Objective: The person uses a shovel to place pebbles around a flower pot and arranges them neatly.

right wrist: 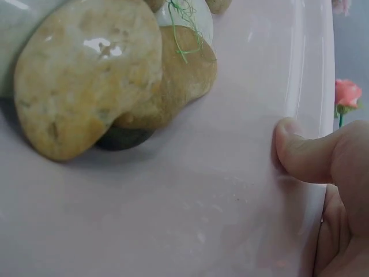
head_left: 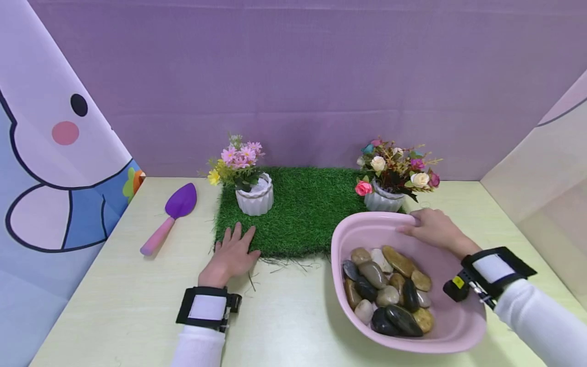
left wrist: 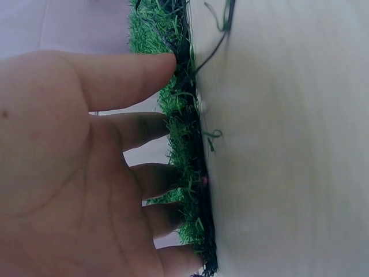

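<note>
My left hand (head_left: pixel 233 256) rests with spread fingers on the front left corner of the green artificial turf mat (head_left: pixel 307 214). In the left wrist view its fingertips lie in the turf (left wrist: pixel 184 144) along the edge. My right hand (head_left: pixel 433 229) grips the far rim of a pink plastic basin (head_left: pixel 451 326), thumb inside and fingers outside. Several smooth stones (head_left: pixel 387 295), brown, black and whitish, lie in the basin. The right wrist view shows the thumb (right wrist: pixel 300 150) pressed on the inner wall, with a large tan stone (right wrist: pixel 86 75) nearby and a green strand over the stones.
On the mat stand a white pot of pink and yellow flowers (head_left: pixel 254 196) at the left and another pot of mixed roses (head_left: pixel 385 196) at the right. A purple trowel (head_left: pixel 181 201) lies on the table (head_left: pixel 114 306) at the left. A purple cloth wall (head_left: pixel 293 92) closes the back.
</note>
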Motion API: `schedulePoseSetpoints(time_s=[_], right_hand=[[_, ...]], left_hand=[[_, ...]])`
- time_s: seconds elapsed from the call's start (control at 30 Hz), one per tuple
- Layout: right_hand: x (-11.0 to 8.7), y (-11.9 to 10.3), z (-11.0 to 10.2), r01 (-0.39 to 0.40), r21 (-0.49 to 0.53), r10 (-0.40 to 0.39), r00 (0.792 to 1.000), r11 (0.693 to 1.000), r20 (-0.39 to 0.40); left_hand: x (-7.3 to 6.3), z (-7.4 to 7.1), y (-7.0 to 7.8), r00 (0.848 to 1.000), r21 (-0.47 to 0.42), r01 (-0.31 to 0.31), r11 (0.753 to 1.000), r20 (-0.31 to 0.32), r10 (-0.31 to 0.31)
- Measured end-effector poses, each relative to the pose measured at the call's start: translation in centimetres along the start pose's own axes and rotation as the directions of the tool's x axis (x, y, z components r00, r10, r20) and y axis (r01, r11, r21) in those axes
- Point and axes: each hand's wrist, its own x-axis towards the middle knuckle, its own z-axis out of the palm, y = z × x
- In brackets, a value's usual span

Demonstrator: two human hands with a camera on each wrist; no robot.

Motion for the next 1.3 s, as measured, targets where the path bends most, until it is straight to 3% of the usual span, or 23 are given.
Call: schedulePoseSetpoints(time_s=[0.33,0.8,1.3], right_hand=[[0.8,-2.3,1.1,0.007,0.030,-0.008,1.000,1.000,0.011],[1.6,-5.8,2.2,0.098,0.011,-0.098,0.995,0.995,-0.003],[2.8,-10.3,2.8,0.086,0.069,-0.094,0.988,0.994,0.124]], left_hand=[[0.3,0.1,-0.6,1.000,-0.014,-0.016,1.000,0.008,0.016],[0.2,0.0,-0.2,0.999,-0.008,-0.048,0.999,0.012,0.048],[0.4,-0.2,-0.4,0.998,0.007,-0.047,0.999,0.030,0.047]])
